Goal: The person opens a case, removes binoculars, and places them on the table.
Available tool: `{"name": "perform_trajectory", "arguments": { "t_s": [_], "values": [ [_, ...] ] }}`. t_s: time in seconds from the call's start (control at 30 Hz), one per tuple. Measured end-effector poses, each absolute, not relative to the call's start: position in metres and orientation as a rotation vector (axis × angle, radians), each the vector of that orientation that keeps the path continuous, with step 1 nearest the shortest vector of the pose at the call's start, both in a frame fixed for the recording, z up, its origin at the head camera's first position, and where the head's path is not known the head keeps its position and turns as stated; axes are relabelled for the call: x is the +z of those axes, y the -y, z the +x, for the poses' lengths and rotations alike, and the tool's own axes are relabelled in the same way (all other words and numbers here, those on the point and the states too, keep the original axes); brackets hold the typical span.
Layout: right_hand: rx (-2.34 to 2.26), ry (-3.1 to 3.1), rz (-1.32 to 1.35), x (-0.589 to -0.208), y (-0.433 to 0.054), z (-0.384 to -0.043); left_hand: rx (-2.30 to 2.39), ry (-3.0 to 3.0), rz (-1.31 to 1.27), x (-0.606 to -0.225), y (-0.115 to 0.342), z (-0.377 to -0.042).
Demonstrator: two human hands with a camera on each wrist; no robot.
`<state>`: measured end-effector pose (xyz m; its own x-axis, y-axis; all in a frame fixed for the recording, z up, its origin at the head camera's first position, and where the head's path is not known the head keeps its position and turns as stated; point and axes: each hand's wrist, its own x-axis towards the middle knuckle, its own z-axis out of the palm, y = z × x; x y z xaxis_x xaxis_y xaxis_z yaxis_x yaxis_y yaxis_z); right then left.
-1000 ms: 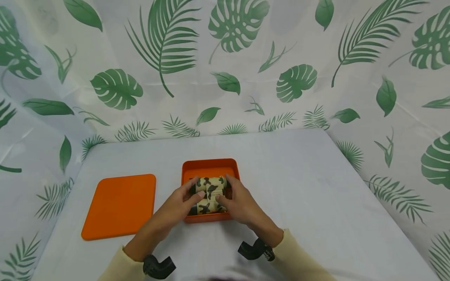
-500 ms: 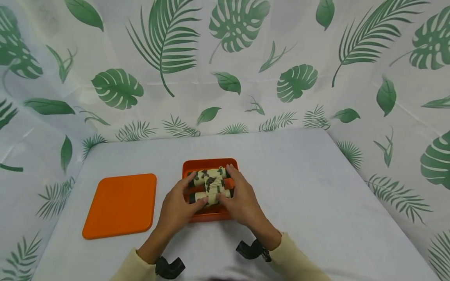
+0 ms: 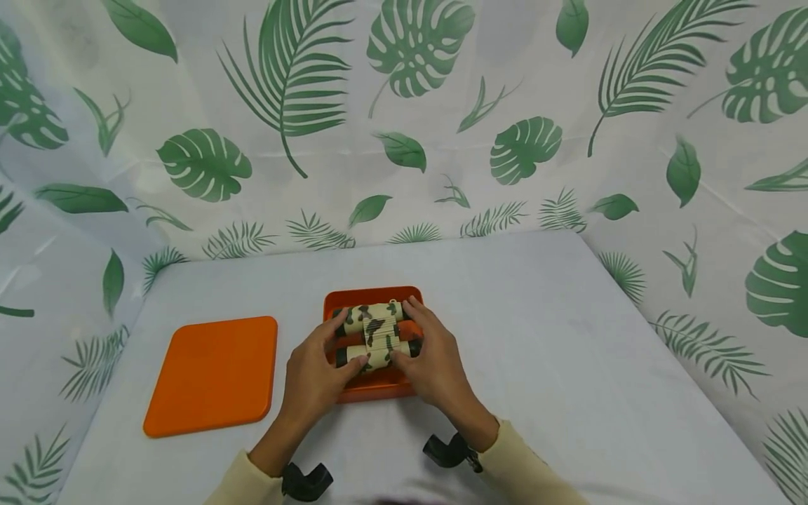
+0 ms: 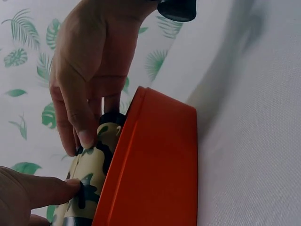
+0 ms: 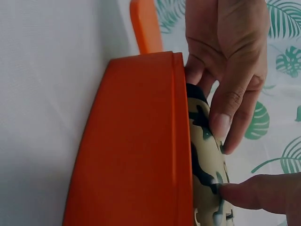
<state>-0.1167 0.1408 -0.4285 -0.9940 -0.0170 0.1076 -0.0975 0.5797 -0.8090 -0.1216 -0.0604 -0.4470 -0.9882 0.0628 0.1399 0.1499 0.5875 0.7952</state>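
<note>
A pair of camouflage binoculars (image 3: 381, 335) with black barrel ends lies across the open orange box (image 3: 385, 394), its two barrels spread with a gap between them. My left hand (image 3: 313, 373) grips its left end, thumb on the near barrel and fingers at the far one. At the other end my right hand (image 3: 440, 363) holds it the same way. The left wrist view shows the near barrel (image 4: 91, 169) standing partly above the box wall (image 4: 157, 160), both thumbs on it. In the right wrist view the box side (image 5: 134, 141) hides the barrel's lower part.
A flat orange lid (image 3: 211, 375) lies on the white-covered table (image 3: 524, 337) left of the box. Leaf-printed cloth (image 3: 442, 175) hangs behind and at both sides. Black camera mounts (image 3: 307, 482) sit on the wrists.
The binoculars' barrels have spread apart, and they sit a little higher and farther back in the box. My left hand has moved slightly right. The last half second brings hardly any motion.
</note>
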Motion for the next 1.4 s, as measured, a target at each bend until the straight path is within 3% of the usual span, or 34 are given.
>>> {"name": "perform_trajectory", "arguments": {
  "t_s": [1.4],
  "values": [
    [1.387, 2.654, -0.032, -0.410, -0.200, -0.113, -1.367, 2.624, -0.384, -0.425, 0.001, -0.132]
  ]
}}
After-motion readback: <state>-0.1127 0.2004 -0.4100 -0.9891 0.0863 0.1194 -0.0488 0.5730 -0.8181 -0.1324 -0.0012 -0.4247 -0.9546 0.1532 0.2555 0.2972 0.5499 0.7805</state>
